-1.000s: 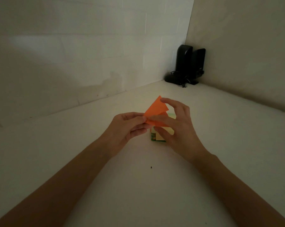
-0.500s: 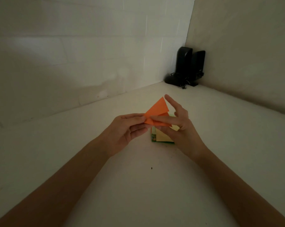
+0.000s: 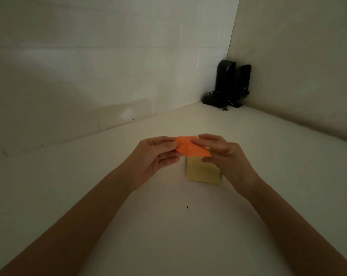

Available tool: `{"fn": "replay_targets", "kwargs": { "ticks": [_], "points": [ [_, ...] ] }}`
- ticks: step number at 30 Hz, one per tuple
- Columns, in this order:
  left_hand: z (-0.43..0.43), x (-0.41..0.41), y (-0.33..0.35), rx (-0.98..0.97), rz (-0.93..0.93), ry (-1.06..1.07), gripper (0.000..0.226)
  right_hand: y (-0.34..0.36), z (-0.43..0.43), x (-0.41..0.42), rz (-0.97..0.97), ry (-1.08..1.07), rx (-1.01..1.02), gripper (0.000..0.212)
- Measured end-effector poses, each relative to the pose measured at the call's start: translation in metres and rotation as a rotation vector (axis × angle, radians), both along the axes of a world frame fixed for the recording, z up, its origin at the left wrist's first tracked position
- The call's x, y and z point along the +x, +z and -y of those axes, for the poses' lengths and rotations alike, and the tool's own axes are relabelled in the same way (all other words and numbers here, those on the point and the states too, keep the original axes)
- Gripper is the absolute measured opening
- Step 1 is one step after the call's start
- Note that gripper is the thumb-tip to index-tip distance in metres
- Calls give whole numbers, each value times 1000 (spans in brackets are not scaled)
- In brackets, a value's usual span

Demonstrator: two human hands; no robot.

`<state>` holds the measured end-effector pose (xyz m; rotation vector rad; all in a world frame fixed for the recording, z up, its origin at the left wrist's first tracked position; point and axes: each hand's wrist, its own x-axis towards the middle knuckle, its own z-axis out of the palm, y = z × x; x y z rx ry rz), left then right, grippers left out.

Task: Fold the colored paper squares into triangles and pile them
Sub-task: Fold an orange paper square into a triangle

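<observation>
Fingers (image 3: 169,145) of left hand (image 3: 154,156) and right hand (image 3: 226,156) pinch the orange paper (image 3: 192,151) at its 9 and 3 o'clock ends, just above the yellow pile (image 3: 202,173) on the table (image 3: 168,226), probably to sharpen the crease.

Dim desk corner of an indoor room, home or small office

A pair of black computer speakers (image 3: 231,84) stands upright in the far corner. There a white wall (image 3: 109,66) with faint block seams meets a plain beige wall (image 3: 298,66). Thin black cables (image 3: 225,105) lie tangled at the speakers' feet. From the speakers a smooth off-white desktop (image 3: 168,226) spreads toward the camera, butting straight against the walls to the speakers' left and right. A small stack of paper squares (image 3: 202,172), pale yellow on top, lies on the desktop well in front of the speakers. The light is low. Whether this is a home or an office cannot be told.
</observation>
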<state>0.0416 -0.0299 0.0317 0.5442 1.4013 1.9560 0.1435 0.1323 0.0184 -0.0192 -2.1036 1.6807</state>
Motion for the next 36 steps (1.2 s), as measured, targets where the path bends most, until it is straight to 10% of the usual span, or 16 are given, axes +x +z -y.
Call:
{"fn": "replay_targets", "kwargs": {
  "ticks": [36],
  "points": [
    [-6, 19, 2, 75, -329, 92, 30, 4, 8, 1, -148, -141, -90, 12]
  ]
}}
